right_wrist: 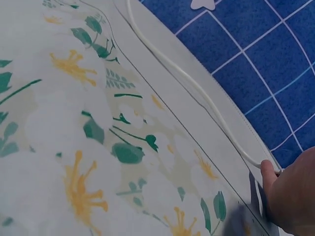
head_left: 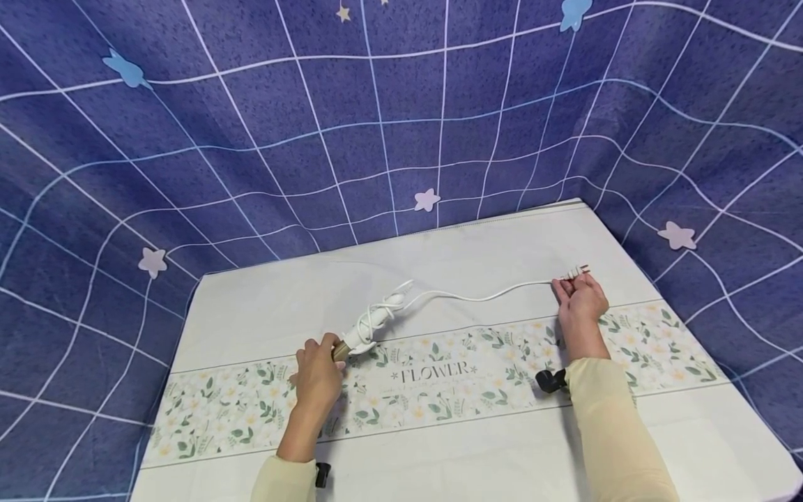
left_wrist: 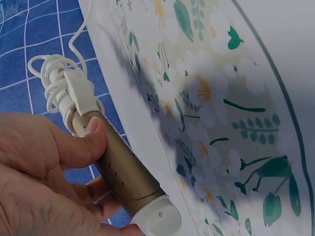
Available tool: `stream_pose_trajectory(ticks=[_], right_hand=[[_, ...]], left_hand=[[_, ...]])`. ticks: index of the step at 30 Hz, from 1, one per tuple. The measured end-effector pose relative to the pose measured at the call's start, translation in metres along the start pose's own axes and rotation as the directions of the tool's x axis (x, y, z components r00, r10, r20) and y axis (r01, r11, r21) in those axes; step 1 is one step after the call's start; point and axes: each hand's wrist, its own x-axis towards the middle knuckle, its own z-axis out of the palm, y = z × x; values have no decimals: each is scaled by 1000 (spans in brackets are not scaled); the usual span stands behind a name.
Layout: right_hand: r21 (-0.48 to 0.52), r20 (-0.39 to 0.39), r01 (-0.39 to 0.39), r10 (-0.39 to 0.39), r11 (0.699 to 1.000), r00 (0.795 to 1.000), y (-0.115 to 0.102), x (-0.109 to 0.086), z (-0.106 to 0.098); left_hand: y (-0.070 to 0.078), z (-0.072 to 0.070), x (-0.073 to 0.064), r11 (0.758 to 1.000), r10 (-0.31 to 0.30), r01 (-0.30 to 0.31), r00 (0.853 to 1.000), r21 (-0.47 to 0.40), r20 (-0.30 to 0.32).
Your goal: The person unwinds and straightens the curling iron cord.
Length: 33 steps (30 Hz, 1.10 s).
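My left hand point(head_left: 318, 373) grips a curling iron point(left_wrist: 130, 164) by its gold-brown barrel, the thumb lying along it. The barrel ends in a white cap point(left_wrist: 158, 216). Loops of white cord point(head_left: 374, 317) are wound round the iron's white handle, which points up and to the right in the head view. From there the loose length of cord point(head_left: 483, 300) runs to my right hand point(head_left: 583, 303), which pinches it by the plug point(head_left: 575, 272). The plug's prongs point right, past the fingertips. In the right wrist view, most of the right hand lies beyond the frame's edge.
A white table point(head_left: 502, 446) with a printed flower band point(head_left: 219, 411) lies beneath both hands. Blue curtain fabric point(head_left: 401, 153) with white grid lines and stars surrounds the table's back and sides. Dark wrist mounts point(head_left: 551, 381) show at the sleeves.
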Motion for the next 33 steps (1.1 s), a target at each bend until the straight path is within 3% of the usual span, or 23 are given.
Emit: stream_pose_trajectory(ticks=[11, 17, 26, 33], right_hand=[[-68, -9, 54, -55, 996, 998, 4, 5, 2], [-46, -36, 87, -89, 995, 995, 7, 6, 9], [-173, -37, 123, -131, 977, 991, 11, 7, 19], [-188, -65, 124, -138, 974, 988, 9, 7, 14]], left_hand=[[2, -2, 1, 1000, 3, -3, 1000, -10, -15], [3, -2, 1, 1000, -5, 5, 1000, -9, -15], [4, -1, 2, 1000, -13, 13, 1000, -9, -22], [3, -1, 2, 1000, -14, 14, 1000, -11, -25]])
